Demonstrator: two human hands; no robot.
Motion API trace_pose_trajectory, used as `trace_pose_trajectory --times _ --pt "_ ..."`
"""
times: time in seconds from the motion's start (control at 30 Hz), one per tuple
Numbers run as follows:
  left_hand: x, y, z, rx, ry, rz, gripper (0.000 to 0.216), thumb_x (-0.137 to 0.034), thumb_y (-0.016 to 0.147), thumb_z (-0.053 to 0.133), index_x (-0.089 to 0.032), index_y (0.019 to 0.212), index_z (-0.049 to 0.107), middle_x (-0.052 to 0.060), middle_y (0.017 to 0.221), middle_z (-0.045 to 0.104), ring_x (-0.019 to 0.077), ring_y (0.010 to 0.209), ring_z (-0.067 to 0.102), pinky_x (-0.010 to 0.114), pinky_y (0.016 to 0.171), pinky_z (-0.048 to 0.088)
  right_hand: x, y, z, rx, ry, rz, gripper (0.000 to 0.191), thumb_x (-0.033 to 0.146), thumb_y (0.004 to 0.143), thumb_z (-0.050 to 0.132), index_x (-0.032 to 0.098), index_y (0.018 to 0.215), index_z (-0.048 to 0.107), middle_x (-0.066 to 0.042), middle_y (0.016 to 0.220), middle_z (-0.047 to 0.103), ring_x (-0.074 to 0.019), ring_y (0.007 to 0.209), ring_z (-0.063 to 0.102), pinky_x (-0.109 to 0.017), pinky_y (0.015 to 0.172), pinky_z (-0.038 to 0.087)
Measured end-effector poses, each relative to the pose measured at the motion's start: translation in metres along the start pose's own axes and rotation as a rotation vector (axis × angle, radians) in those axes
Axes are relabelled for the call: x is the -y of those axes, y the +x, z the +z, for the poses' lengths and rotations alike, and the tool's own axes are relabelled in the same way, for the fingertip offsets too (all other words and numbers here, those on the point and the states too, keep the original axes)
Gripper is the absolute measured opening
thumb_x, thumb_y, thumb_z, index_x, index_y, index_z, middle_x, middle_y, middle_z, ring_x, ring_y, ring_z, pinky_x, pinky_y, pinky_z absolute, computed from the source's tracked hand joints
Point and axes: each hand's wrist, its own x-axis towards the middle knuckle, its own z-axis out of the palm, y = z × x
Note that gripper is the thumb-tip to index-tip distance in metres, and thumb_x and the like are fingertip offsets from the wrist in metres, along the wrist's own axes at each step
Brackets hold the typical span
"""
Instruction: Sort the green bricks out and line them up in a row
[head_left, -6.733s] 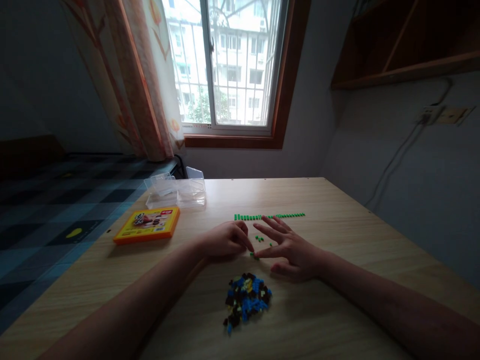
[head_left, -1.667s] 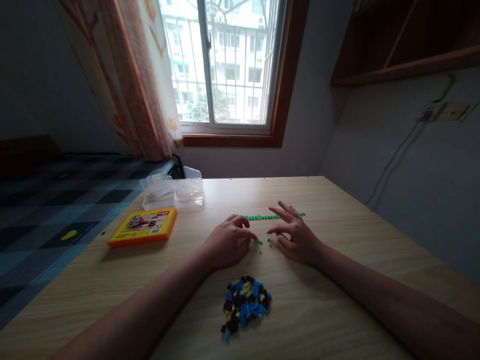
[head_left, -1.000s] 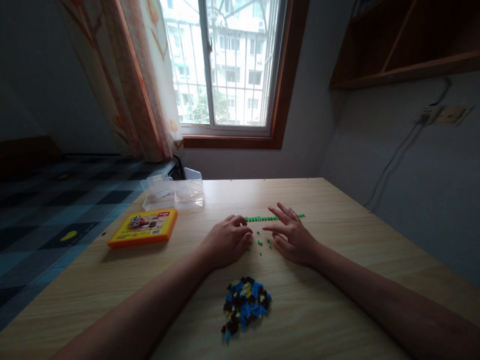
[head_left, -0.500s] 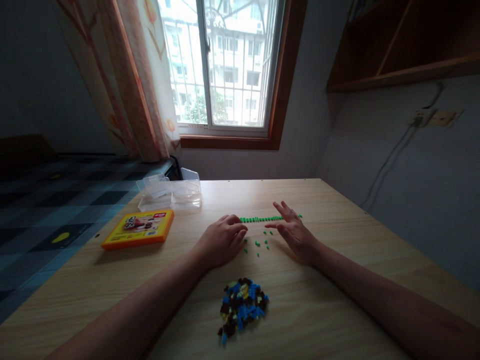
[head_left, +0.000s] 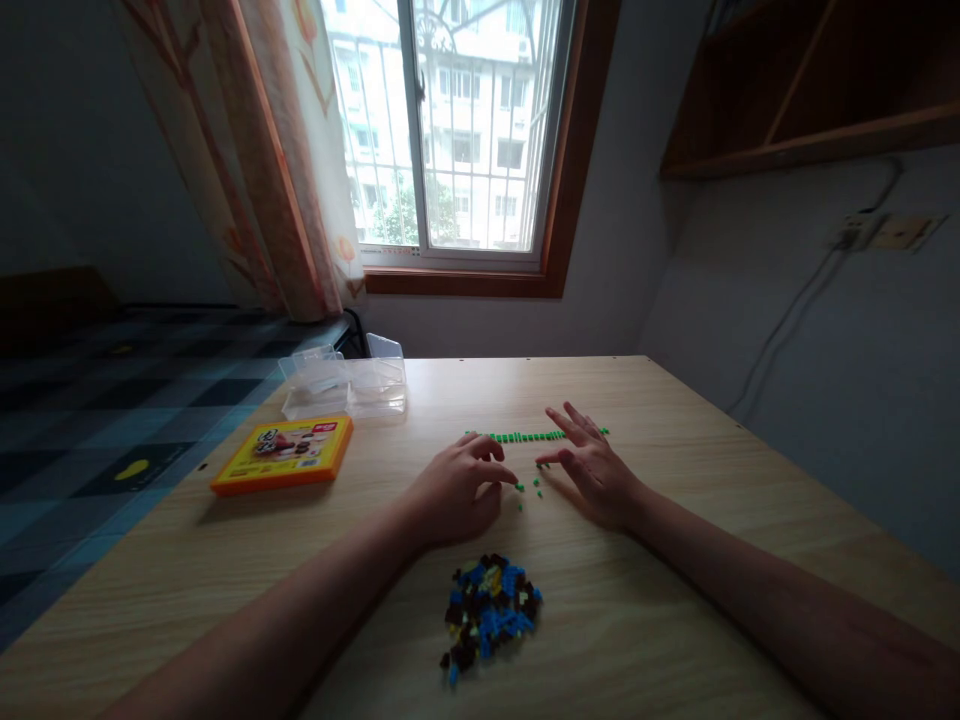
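A row of small green toy bricks (head_left: 529,437) runs across the table beyond both hands. Several loose green bricks (head_left: 537,483) lie between the hands, on the near side of the row. My left hand (head_left: 466,488) is open, its index finger stretched out to a loose green brick (head_left: 519,487) at the fingertip. With fingers spread, my right hand (head_left: 592,468) rests at the right part of the row, and its index fingertip is at another loose piece. Part of the row is hidden behind the right fingers. Closer to me lies a pile of blue, dark brown and yellow bricks (head_left: 491,612).
On the left of the wooden table (head_left: 675,560) lies a yellow and orange box (head_left: 285,455). Clear plastic containers (head_left: 345,388) stand behind it. A bed with a checked cover (head_left: 150,400) is beside the table, and a window (head_left: 472,140) is beyond it.
My left hand has moved slightly right and nearer to me, its index finger now reaching the loose green bricks. My right hand has hardly moved. The view has shifted slightly.
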Motion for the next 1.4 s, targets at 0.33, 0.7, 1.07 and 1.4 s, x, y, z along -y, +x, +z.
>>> trace_pose_trajectory --times 0.33,0.7,1.07,1.4 --pt "0.0 -0.001 -0.002 0.039 0.035 -0.013 0.038 -0.013 0.078 0.056 -0.029 0.107 0.074 0.007 0.118 0.062 0.0255 0.109 0.054 0.045 0.099 0.047 0.011 -0.004 -0.002 0.078 0.035 -0.211 0.051 0.052 0.101 0.027 0.033 0.117 0.072 0.001 0.162 0.02 -0.0307 0.15 0.008 -0.06 0.118 0.01" --pt "0.003 0.0 -0.002 0.066 0.082 -0.039 0.037 -0.015 0.079 0.057 -0.029 0.109 0.073 0.006 0.126 0.06 0.0276 0.114 0.053 0.049 0.103 0.043 0.009 -0.002 0.0 0.048 -0.054 -0.106 0.05 0.045 0.103 0.026 0.031 0.115 0.073 0.0 0.161 0.023 -0.0308 0.15 0.011 -0.061 0.117 0.013" --pt "0.006 -0.005 0.006 0.178 0.163 -0.04 0.04 -0.044 0.097 0.043 -0.03 0.132 0.056 0.011 0.144 0.048 0.0316 0.133 0.043 0.054 0.109 0.034 -0.001 0.002 0.006 -0.034 -0.072 0.08 0.057 0.048 0.102 0.024 0.026 0.101 0.077 -0.006 0.157 0.032 -0.0317 0.149 0.014 -0.062 0.115 0.017" --pt "0.008 -0.006 0.005 0.194 0.159 -0.039 0.044 -0.048 0.099 0.04 -0.033 0.137 0.054 0.01 0.147 0.047 0.0314 0.135 0.042 0.053 0.109 0.034 -0.009 0.002 -0.012 -0.095 -0.26 0.139 0.049 0.043 0.099 0.038 0.023 0.082 0.079 -0.004 0.154 0.038 -0.0299 0.149 0.015 -0.058 0.117 0.014"
